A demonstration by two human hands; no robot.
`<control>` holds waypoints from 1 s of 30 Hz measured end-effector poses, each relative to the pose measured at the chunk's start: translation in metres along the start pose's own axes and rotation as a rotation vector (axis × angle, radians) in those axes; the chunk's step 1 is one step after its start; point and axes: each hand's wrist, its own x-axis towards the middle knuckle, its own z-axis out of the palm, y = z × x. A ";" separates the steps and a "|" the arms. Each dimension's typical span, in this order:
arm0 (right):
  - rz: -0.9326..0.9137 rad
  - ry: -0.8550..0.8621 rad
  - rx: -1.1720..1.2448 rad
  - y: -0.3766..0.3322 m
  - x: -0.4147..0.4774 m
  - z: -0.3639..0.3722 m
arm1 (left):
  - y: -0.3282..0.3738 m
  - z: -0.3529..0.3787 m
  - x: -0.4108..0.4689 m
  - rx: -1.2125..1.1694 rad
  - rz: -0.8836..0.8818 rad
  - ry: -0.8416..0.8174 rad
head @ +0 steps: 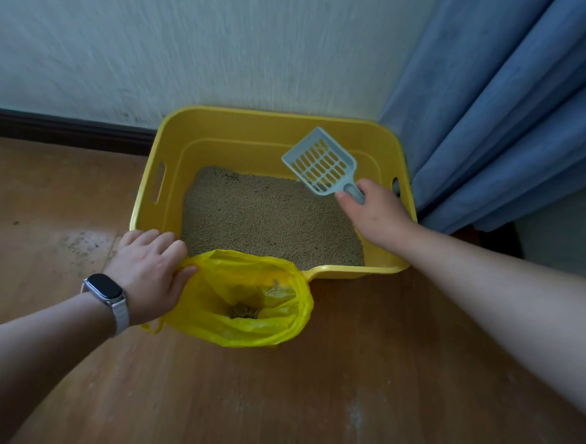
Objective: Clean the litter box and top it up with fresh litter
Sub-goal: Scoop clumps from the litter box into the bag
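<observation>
— Where's the litter box?
— The yellow litter box (221,138) sits on the wooden floor (342,396) against the far wall (192,44), with a blue curtain (514,115) just to its right. Tan litter (267,220) covers its bottom.
— And the hands?
— The right hand (374,213) grips the handle of the pale slotted scoop (319,163), raised over the litter's far right corner. The left hand (148,268), with a watch (104,287) on its wrist, pinches the rim of the yellow bag (278,324) at the box's near edge. Possibly clumps (243,311) lie inside, but the view is too dim to be sure.
</observation>
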 end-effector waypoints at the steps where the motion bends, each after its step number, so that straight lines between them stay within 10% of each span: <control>1: 0.004 0.001 -0.003 0.000 0.000 0.001 | 0.000 0.000 0.000 0.000 -0.001 0.005; 15: -0.026 -0.176 -0.071 -0.004 -0.012 0.004 | 0.000 0.001 -0.001 0.000 0.003 0.014; 30: -0.573 -0.291 -0.458 -0.037 -0.048 0.018 | 0.000 -0.003 0.000 0.020 -0.002 -0.026</control>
